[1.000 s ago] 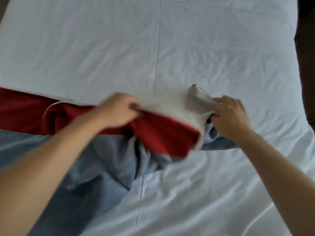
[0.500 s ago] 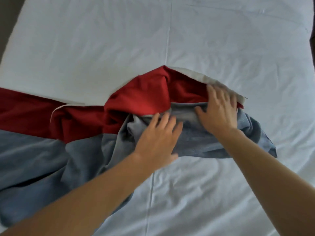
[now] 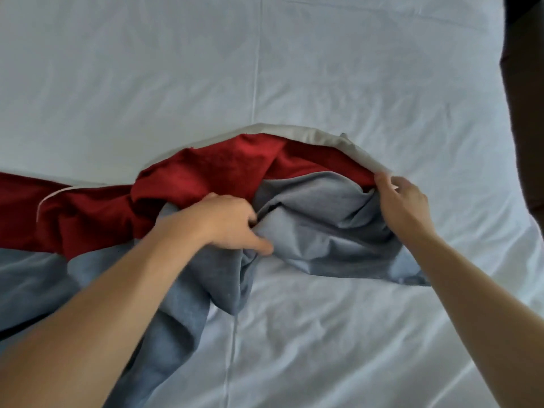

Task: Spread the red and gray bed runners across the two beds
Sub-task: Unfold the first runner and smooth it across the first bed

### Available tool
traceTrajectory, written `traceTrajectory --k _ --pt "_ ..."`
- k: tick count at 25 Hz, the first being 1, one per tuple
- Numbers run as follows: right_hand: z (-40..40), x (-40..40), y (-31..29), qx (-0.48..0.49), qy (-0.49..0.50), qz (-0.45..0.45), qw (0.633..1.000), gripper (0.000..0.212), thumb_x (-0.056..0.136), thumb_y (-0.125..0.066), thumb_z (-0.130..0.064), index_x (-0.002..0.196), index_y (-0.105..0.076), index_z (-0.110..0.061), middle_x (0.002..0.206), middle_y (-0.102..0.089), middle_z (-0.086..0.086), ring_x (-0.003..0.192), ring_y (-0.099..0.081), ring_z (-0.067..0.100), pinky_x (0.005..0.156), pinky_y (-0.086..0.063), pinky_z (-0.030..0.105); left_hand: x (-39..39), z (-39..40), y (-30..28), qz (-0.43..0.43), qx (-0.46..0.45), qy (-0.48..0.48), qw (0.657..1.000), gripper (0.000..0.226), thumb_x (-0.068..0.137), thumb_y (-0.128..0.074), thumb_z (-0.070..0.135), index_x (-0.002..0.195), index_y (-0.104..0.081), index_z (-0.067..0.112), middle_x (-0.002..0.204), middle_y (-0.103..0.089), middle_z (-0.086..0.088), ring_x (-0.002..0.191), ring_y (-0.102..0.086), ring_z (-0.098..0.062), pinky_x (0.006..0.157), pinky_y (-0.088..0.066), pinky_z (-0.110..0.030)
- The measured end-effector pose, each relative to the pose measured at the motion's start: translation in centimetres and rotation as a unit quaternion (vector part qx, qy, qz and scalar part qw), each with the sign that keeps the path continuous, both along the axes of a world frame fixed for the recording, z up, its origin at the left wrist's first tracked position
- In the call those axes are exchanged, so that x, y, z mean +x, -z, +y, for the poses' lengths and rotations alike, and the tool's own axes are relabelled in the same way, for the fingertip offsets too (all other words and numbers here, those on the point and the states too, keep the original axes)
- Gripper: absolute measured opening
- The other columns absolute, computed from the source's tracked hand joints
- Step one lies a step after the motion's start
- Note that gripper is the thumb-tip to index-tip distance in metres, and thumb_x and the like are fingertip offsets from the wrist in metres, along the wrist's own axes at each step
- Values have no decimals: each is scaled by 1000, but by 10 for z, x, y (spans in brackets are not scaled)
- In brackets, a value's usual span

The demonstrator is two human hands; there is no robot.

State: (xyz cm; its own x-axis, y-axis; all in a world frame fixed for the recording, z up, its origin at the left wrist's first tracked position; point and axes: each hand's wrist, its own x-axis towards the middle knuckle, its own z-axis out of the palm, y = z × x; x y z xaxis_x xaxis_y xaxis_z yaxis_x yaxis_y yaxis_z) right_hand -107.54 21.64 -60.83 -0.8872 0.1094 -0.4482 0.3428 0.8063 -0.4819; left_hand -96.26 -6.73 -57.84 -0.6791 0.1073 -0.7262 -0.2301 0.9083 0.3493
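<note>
**Two hands gripping a bunched red and gray runner on a white bed**

Across the white, wrinkled bed sheet (image 3: 353, 69) lies a long fabric bed runner, red along its far half (image 3: 88, 213) and gray-blue along its near half (image 3: 32, 275), with a pale lining showing at its edge. To the left of the left hand the runner lies fairly flat, running off the left side of the view. The left hand (image 3: 232, 222) reaches in from the lower left, its fingers curled into a fold of the gray-blue cloth and the thumb pressed on top, holding a gathered bunch. Below that hand, gray-blue fabric hangs in loose folds toward the viewer. Between the two hands the runner is crumpled into a raised heap, red cloth arching behind and gray-blue cloth rumpled in front. The right hand (image 3: 403, 204) comes in from the lower right and pinches the runner's turned-up pale edge (image 3: 323, 136) at the far right end of the heap, fingers bent over it. Right of that hand, bare white sheet continues to the mattress edge, with a dark strip (image 3: 524, 113) beyond it.
</note>
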Motion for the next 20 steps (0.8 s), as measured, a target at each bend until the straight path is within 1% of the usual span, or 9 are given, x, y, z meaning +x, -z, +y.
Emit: traceTrajectory --k 2,4,5,7,11,12,14,17,20 --pt "0 4 -1 -36 23 12 999 45 97 -30 -44 101 -64 -15 107 -65 15 105 -56 39 86 -43 41 -19 42 -4 214 -10 12 977 40 77 -56 66 85 -67 28 98 -64 7 93 -58 -18 87 -45 -40" --pt "12 8 2 4 13 21 1000 38 97 -34 -30 119 -63 -19 121 -63 13 115 -54 36 94 -43 41 -55 81 -6 394 29 -9 919 35 86 -57 48 108 -67 22 114 -63 2 105 -57 -22 91 -45 -41" --pt "20 12 2 36 -8 26 999 40 96 -38 -28 130 -58 -20 127 -62 10 118 -54 34 99 -44 43 -77 99 -3 422 25 10 906 36 89 -56 43 115 -65 19 119 -62 1 109 -56 -23 92 -45 -40" --pt "39 24 2 95 -50 40 993 44 94 -45 -33 136 -54 -20 128 -64 7 117 -57 31 102 -44 45 -118 136 6 393 -14 58 917 42 92 -50 44 120 -60 15 124 -60 -4 113 -53 -25 94 -43 -40" --pt "65 43 7 162 -84 40 982 43 93 -49 -44 125 -59 -16 120 -67 8 109 -60 32 94 -44 41 -162 180 20 224 -170 19 959 57 86 -53 56 121 -58 11 124 -61 -12 116 -54 -34 91 -41 -41" --pt "71 46 10 166 -83 37 982 42 93 -49 -45 121 -60 -15 117 -67 8 107 -61 32 92 -45 41 -164 186 23 172 -205 37 963 50 86 -57 49 121 -59 13 120 -63 -10 112 -56 -33 86 -42 -38" --pt "74 49 15 158 -81 31 984 36 93 -50 -44 113 -59 -15 110 -68 9 100 -63 32 88 -46 41 -159 193 24 99 -248 81 960 27 87 -60 27 111 -62 13 93 -60 -6 88 -58 -27 71 -41 -34" --pt "79 55 21 121 -73 23 990 11 95 -45 -26 95 -49 -15 98 -67 10 78 -56 31 73 -39 38 -153 211 17 100 -224 117 962 13 86 -58 9 98 -63 9 80 -54 -5 67 -51 -21 61 -40 -34" --pt "109 65 16 121 -29 45 991 5 95 -40 -16 90 -42 -15 97 -67 13 82 -59 36 68 -32 36 -149 247 5 146 -98 162 971 18 85 -57 13 99 -67 19 95 -62 -4 80 -58 -24 68 -46 -34"
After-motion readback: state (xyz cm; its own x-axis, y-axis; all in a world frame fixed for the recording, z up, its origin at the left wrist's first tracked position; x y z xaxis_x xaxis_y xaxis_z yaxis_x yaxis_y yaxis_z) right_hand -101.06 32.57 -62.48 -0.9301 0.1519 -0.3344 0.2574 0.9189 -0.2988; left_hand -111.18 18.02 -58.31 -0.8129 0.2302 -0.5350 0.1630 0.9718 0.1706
